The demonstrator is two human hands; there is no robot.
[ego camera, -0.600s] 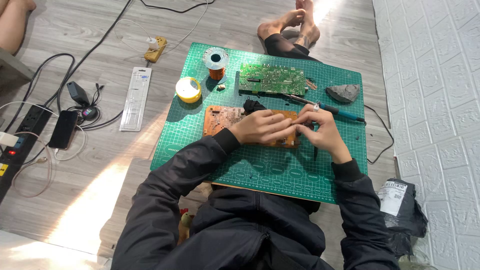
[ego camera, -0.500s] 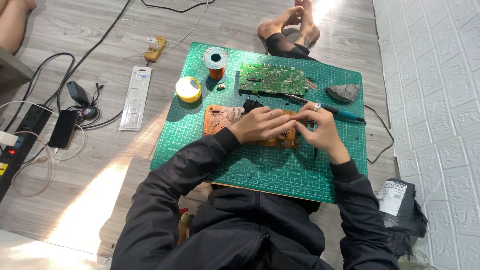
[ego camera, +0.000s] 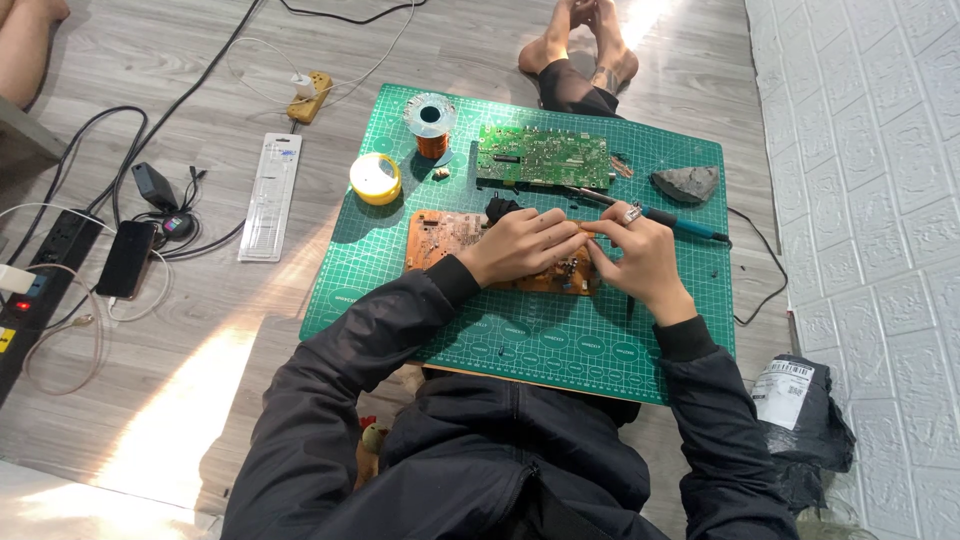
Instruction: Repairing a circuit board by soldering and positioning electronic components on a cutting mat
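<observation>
While left hand (ego camera: 525, 243) steadies orange circuit board (ego camera: 452, 238), right hand (ego camera: 638, 258) touches it.

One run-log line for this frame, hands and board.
left hand: on orange board | right hand: on board's right end, grip unclear | green board, soldering iron: untouched | surface: green mat

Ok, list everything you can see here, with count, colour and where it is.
mat: 1, green, on the floor
orange board: 1, mid mat, under both hands
green board: 1, far side of mat
wire spool: 1, copper, far left of mat
tape roll: 1, yellow, left edge of mat
soldering iron: 1, blue handle, right of mat
grey lump: 1, far right of mat
phone: 1, black, floor at left
power strip: 1, black, far left
black bag: 1, by the wall
left hand: on orange board
right hand: on orange board
</observation>
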